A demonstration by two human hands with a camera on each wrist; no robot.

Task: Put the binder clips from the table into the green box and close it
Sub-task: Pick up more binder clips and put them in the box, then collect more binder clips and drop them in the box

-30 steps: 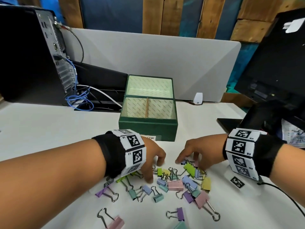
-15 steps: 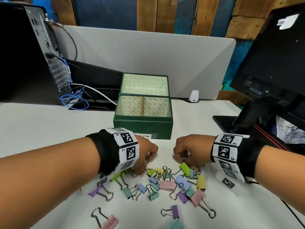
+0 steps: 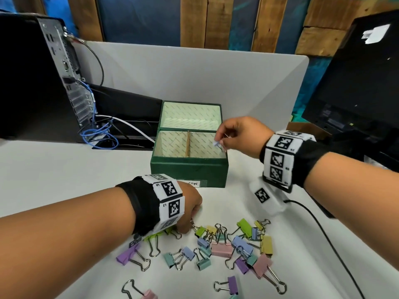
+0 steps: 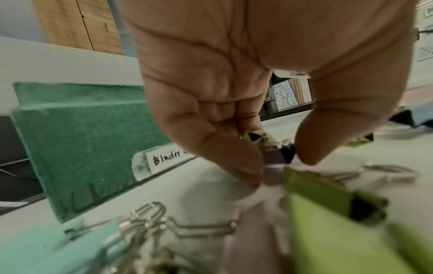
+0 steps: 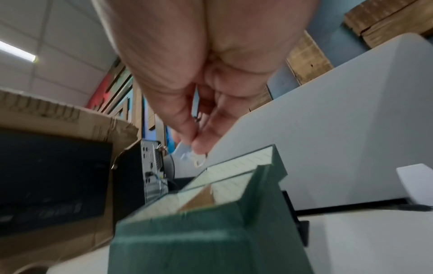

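Note:
The green box (image 3: 190, 171) stands open at the table's middle, its lid (image 3: 191, 114) tilted back and a wooden divider (image 3: 188, 143) splitting the inside. My right hand (image 3: 220, 143) hovers over the right compartment and pinches a pale blue binder clip (image 3: 216, 144), seen also in the right wrist view as the clip (image 5: 187, 153) above the box (image 5: 211, 237). My left hand (image 3: 187, 223) is down at the pile of coloured binder clips (image 3: 222, 249). In the left wrist view its fingertips (image 4: 248, 174) and thumb pinch a purple clip (image 4: 275, 157).
A computer tower (image 3: 38, 78) with blue cables (image 3: 97, 137) stands at the back left. A monitor (image 3: 356, 83) stands at the right. A grey partition (image 3: 194, 67) runs behind the box. A black cable (image 3: 323, 234) trails over the white table (image 3: 54, 180).
My right hand lifted from the clip pile and moved up over the box with a pale blue clip. My left hand stayed at the pile and closed its fingers on a clip.

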